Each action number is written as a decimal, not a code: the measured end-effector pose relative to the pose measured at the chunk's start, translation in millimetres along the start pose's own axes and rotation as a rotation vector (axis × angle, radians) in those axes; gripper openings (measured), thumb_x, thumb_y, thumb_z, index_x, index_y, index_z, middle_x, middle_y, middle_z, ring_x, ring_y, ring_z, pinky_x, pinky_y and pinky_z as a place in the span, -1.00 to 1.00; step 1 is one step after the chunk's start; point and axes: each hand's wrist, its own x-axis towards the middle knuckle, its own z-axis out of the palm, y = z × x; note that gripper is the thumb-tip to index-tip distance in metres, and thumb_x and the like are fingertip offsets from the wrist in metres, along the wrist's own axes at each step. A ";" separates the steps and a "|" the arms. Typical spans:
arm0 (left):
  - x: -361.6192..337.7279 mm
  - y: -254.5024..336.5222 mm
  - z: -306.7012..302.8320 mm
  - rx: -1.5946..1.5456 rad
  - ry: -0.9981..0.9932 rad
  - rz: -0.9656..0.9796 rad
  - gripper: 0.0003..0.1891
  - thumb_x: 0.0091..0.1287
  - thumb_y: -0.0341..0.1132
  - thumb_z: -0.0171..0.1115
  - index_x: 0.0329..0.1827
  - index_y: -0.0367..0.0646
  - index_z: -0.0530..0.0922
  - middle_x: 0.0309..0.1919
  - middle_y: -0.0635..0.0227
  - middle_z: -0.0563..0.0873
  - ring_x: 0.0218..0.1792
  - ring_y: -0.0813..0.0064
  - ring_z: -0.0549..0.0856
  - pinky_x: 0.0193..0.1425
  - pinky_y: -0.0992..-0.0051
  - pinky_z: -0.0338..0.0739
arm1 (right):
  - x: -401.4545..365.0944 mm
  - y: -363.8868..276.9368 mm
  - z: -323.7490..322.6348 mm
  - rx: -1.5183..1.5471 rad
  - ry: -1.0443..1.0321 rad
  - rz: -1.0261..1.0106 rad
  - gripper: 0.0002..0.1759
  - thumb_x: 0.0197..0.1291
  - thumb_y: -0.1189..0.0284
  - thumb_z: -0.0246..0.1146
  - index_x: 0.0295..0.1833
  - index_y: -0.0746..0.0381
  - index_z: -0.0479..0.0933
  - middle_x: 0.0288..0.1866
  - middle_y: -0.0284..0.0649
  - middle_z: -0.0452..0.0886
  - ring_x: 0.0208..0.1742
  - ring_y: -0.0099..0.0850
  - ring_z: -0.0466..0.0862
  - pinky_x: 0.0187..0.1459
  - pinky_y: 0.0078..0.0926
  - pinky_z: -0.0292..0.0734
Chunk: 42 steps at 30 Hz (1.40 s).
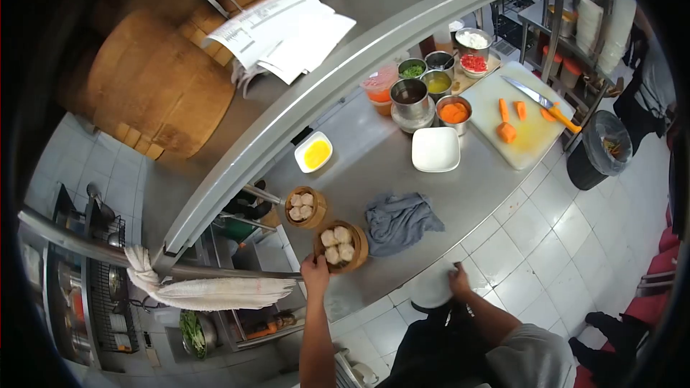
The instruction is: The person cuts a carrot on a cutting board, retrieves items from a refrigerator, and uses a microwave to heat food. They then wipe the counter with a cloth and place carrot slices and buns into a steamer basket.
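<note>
My left hand (314, 273) is closed on the near-left rim of a round bamboo steamer basket (361, 246) at the counter's edge. Several pale dumplings (338, 244) sit inside it. A second, smaller-looking bamboo steamer (318, 210) with dumplings stands just beyond. To the right of the near basket lies a crumpled grey-blue cloth (402, 223). My right hand (460, 284) hangs low beyond the counter's front edge, its fingers curled together. A round whitish thing (430, 287) shows beside it; I cannot make out whether the hand holds anything.
On the steel counter (359, 179) are a white dish (313, 152) of yellow liquid, a white square bowl (435, 149) and several metal ingredient pots (411, 97). A knife (528, 91) and carrot pieces (507, 131) lie on a cutting board (489, 104). A shelf rail (287, 136) crosses overhead.
</note>
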 end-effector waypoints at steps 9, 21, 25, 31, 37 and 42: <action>-117.2 63.1 74.9 0.248 -0.336 0.321 -0.71 0.35 -0.29 0.22 -0.01 -0.31 0.67 -0.25 -0.05 0.74 -0.29 0.04 0.74 -0.14 0.19 0.59 | -110.6 -161.5 -183.4 0.060 -0.084 0.040 -0.51 0.54 0.14 0.13 0.28 0.33 0.50 -0.01 -0.07 0.72 -0.03 -0.37 0.71 0.05 -0.36 0.63; -97.0 64.7 90.6 -0.016 -0.569 0.204 -0.58 0.48 -0.03 0.27 0.11 -0.23 0.68 -0.39 0.14 0.78 -0.49 0.18 0.65 -0.29 0.28 0.59 | -89.6 -175.5 -90.9 0.693 -0.030 -0.147 -0.57 0.65 0.19 -0.05 0.19 0.31 0.54 0.09 -0.24 0.65 0.09 -0.44 0.60 0.21 -0.45 0.48; -2.7 26.5 44.0 0.205 0.200 0.432 -0.48 0.43 -0.25 0.30 0.38 -0.33 0.46 0.11 -0.15 0.68 0.18 -0.04 0.65 0.31 0.15 0.51 | -87.0 -167.4 -84.3 0.315 0.092 -0.209 -0.51 0.66 0.17 -0.08 0.25 0.38 0.52 0.17 -0.17 0.63 0.18 -0.41 0.59 0.28 -0.44 0.44; 96.2 -25.4 12.5 0.253 0.299 0.111 -0.30 0.30 -0.49 0.38 0.49 -0.25 0.28 0.50 -0.34 0.10 0.47 -0.27 0.30 0.49 0.04 0.35 | -122.1 -208.2 -85.2 0.388 0.078 -0.210 -0.53 0.68 0.20 -0.13 0.23 0.37 0.51 0.14 -0.15 0.64 0.16 -0.40 0.59 0.27 -0.43 0.46; 112.6 -49.5 18.7 0.148 0.334 0.323 -0.49 0.20 -0.53 0.49 0.16 -0.18 0.44 0.47 -0.24 0.18 0.36 -0.18 0.46 0.37 0.12 0.52 | -150.7 -210.7 -74.5 0.728 0.115 -0.118 -0.57 0.66 0.25 -0.09 0.23 0.37 0.53 0.16 -0.14 0.65 0.20 -0.40 0.59 0.28 -0.43 0.47; 95.7 -83.9 25.1 -0.090 0.258 0.401 -0.60 0.20 -0.51 0.52 0.00 -0.16 0.48 0.38 -0.11 0.28 0.29 -0.06 0.50 0.39 0.21 0.44 | -133.9 -154.5 -67.1 0.898 0.167 -0.120 -0.60 0.63 0.26 -0.01 0.20 0.34 0.56 0.13 -0.18 0.66 0.12 -0.43 0.61 0.23 -0.45 0.49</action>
